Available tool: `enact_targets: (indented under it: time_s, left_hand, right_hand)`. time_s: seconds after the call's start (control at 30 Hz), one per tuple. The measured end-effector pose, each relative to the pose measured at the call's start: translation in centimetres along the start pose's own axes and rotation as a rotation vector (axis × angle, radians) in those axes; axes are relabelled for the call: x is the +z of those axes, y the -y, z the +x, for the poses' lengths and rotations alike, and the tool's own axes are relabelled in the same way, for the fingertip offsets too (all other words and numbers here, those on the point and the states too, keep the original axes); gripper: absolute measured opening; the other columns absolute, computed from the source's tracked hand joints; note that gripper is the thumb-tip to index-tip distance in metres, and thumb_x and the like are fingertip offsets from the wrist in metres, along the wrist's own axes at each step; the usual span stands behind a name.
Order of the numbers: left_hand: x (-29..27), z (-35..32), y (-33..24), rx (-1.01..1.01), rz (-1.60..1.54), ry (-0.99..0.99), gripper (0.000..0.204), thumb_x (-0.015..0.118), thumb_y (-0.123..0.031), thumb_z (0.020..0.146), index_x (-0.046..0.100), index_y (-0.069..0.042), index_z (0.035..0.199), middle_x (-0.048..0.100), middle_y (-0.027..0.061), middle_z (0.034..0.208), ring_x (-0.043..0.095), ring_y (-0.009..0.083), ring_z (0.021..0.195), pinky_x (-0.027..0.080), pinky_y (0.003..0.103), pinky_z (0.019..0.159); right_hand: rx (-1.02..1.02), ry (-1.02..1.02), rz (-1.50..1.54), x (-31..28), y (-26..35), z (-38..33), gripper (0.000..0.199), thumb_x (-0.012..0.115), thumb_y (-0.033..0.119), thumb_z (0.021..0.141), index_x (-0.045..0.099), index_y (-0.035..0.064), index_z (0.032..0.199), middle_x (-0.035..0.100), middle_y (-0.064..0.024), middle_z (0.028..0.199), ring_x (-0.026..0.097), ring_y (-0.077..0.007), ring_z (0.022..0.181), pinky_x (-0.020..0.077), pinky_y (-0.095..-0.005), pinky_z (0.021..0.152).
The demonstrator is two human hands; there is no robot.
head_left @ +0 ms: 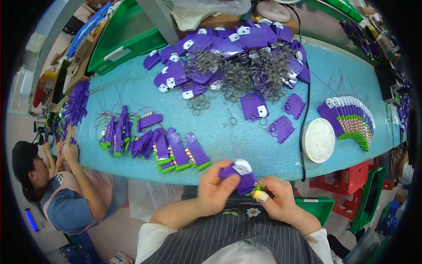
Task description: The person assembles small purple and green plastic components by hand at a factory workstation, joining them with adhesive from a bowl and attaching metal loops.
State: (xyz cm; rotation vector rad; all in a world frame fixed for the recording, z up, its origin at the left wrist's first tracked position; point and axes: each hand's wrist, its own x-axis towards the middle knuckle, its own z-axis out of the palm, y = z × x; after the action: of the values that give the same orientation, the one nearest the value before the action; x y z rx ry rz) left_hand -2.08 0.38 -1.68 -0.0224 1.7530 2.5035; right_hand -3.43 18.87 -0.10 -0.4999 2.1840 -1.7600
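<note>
Both hands met at the near table edge, over a striped apron. Left hand (pixel 215 191) gripped a purple tag (pixel 239 176) from its left side, fingers curled and thumb pressed on the tag's near face. Right hand (pixel 279 200) pinched the tag's lower right corner between thumb and a taped forefinger; the other fingers were curled under, and their state could not be told. The tag carried a white round patch on top and a green bit at its near end.

On the blue table (pixel 343 75): a row of finished tags (pixel 176 152) with green ends lay left of the hands. A far heap of purple tags (pixel 228 44) sat mixed with wire rings (pixel 239 75). Three loose tags lay right of centre, near a white disc (pixel 318 140). A fanned stack (pixel 351 121) lay at far right. A black cable (pixel 306 110) ran along the disc's left edge.

A second person (pixel 57 185) worked at the table's left end, hands at a purple cluster (pixel 77 103).
</note>
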Motion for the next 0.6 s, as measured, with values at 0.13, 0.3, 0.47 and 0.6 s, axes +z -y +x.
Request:
enact_targets:
  time_s: [0.13,0.3,0.47,0.6]
  left_hand:
    - [0.4,-0.1,-0.7,-0.067,0.0,0.041,0.023,0.054,-0.009,0.091,0.049,0.002,0.11,0.059,0.0041,0.097,0.052,0.0074,0.088,0.044,0.023,0.077]
    - [-0.6,0.9,-1.8,0.061,0.21,0.015,0.022,0.054,-0.007,0.09,0.05,0.004,0.108,0.058,0.0056,0.094,0.053,0.0084,0.085,0.043,0.023,0.075]
    - [-0.3,-0.7,-0.5,0.008,0.014,-0.057,0.024,0.052,-0.006,0.09,0.046,0.003,0.112,0.056,0.0073,0.101,0.053,0.0105,0.089,0.043,0.025,0.08]
    - [-0.1,0.0,-0.2,0.179,0.289,0.097,0.03,0.052,-0.004,0.088,0.039,0.002,0.114,0.045,0.016,0.116,0.048,0.0232,0.103,0.038,0.033,0.091]
  right_hand:
    - [0.079,0.044,0.021,0.0,0.1,-0.4,0.011,0.063,0.002,0.077,0.06,-0.0012,0.087,0.055,-0.0076,0.068,0.051,-0.0153,0.051,0.0383,-0.0269,0.047]
    - [0.082,0.037,0.246,0.4,-0.2,1.4,0.011,0.059,0.006,0.081,0.058,-0.0023,0.088,0.057,-0.0102,0.079,0.054,-0.0185,0.07,0.0416,-0.0294,0.062]
    - [0.038,0.139,0.11,0.4,-0.1,2.6,0.012,0.059,0.006,0.08,0.057,-0.0015,0.09,0.055,-0.0126,0.08,0.055,-0.0225,0.07,0.0423,-0.0315,0.061]
    - [-0.058,0.025,0.044,0.6,-0.2,1.7,0.023,0.062,0.008,0.077,0.053,-0.0011,0.096,0.055,-0.014,0.087,0.054,-0.0258,0.076,0.0443,-0.0332,0.066]
